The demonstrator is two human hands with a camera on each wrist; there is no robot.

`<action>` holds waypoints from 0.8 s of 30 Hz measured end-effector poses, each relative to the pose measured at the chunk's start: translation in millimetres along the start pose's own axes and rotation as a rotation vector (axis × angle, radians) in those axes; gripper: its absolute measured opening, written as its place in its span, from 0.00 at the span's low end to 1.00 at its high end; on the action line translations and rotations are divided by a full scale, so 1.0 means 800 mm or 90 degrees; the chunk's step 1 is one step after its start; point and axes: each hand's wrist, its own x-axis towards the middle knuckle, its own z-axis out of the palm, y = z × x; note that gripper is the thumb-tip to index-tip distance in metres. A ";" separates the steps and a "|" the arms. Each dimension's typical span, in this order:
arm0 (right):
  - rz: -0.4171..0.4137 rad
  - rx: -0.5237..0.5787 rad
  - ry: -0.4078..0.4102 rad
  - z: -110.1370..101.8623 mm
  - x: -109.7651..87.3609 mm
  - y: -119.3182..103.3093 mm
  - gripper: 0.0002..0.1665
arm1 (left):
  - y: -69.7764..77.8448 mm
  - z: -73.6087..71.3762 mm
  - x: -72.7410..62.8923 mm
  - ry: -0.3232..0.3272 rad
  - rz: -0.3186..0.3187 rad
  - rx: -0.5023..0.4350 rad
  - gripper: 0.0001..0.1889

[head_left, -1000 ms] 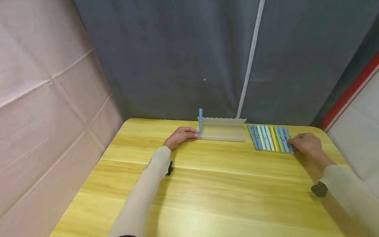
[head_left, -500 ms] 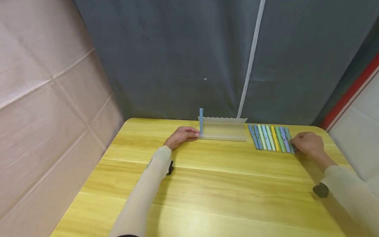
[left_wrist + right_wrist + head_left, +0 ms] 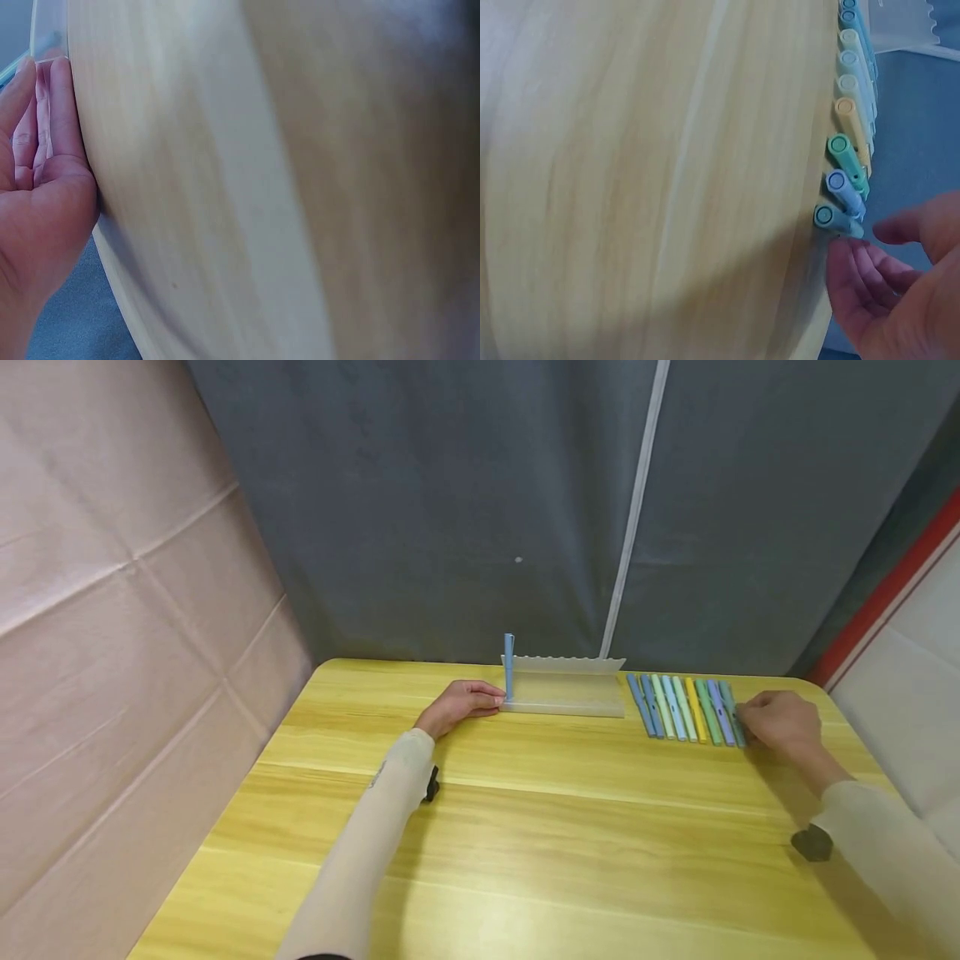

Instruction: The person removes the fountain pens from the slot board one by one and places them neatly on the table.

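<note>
My left hand [image 3: 463,703] pinches the left end of a clear plastic pen stand [image 3: 566,697], thumb on one side and fingers on the other. A blue pen [image 3: 508,668] stands upright at that end, just past the fingertips. My right hand [image 3: 782,723] is at the right end of a row of pens lying side by side. Its fingertips are right at a grey-teal pen [image 3: 838,219], the last in the row, with the thumb held apart from them. Beside that pen lie a lavender pen [image 3: 721,712] and a green pen [image 3: 708,713].
Further left in the row are a yellow pen [image 3: 694,710], several pale green and light blue pens, and two darker blue pens at the stand's side. The wooden table [image 3: 525,843] ends at a dark grey curtain [image 3: 450,527] behind. A pale wall panel [image 3: 135,693] stands left.
My right hand has shifted slightly at the last pen, whose upper part shows a little more. The left hand, stand and upright blue pen stay in place.
</note>
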 end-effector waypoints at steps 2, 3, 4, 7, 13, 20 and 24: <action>-0.009 0.000 0.031 0.001 0.000 -0.006 0.27 | 0.000 0.000 0.000 0.000 0.000 0.000 0.14; -0.013 0.004 0.042 0.002 0.000 -0.009 0.27 | 0.000 0.000 0.000 0.000 0.001 0.000 0.14; -0.020 0.006 0.057 0.003 0.000 -0.014 0.27 | 0.000 0.000 -0.001 0.000 0.001 -0.002 0.14; -0.033 0.027 0.075 0.007 0.001 -0.029 0.26 | 0.001 0.000 -0.001 -0.001 0.002 -0.003 0.14; -0.032 0.118 0.014 0.018 0.003 -0.067 0.26 | 0.000 0.000 0.001 -0.003 0.002 -0.004 0.14; 0.003 0.339 -0.073 0.040 0.004 -0.113 0.27 | -0.005 0.001 0.006 -0.007 0.005 -0.009 0.14; -0.014 0.462 -0.112 0.053 0.006 -0.139 0.28 | -0.006 0.002 0.006 -0.007 0.005 -0.009 0.14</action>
